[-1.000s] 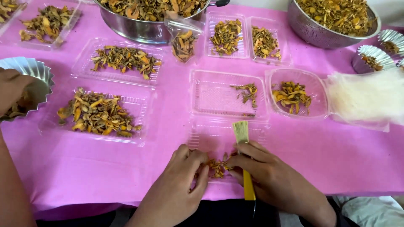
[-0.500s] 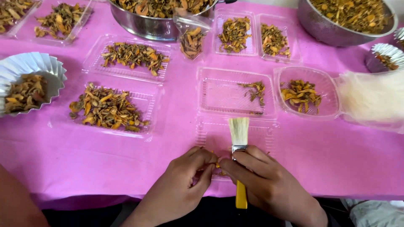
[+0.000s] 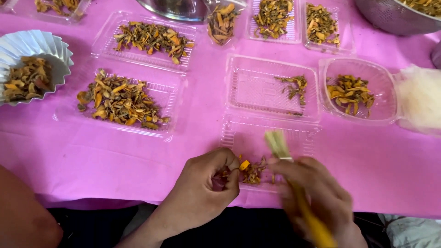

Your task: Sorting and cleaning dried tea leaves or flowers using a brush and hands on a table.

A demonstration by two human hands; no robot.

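Lower centre of the frame: your left hand [image 3: 206, 186] is curled narrow, fingertips pinched on an orange piece [image 3: 245, 165] at the edge of a small heap of dried root pieces [image 3: 254, 171]. This heap lies in the near half of an open clear plastic tray [image 3: 268, 98] on the pink tablecloth [image 3: 92, 158]. Lower right: your right hand [image 3: 317, 197], blurred by motion, is closed around the yellow handle of a flat brush [image 3: 294, 183]; the pale bristles point up the frame, just right of the heap. Centre right: the far half of the tray holds a few more pieces at its right side. Right: a round clear tub [image 3: 357, 92] with orange pieces sits just beside it. Left of centre: two clear trays [image 3: 120, 102] bear larger heaps. Far left: a fluted foil cup [image 3: 32, 64] holds brown pieces. Lower left corner: part of another person's arm [image 3: 20, 216]
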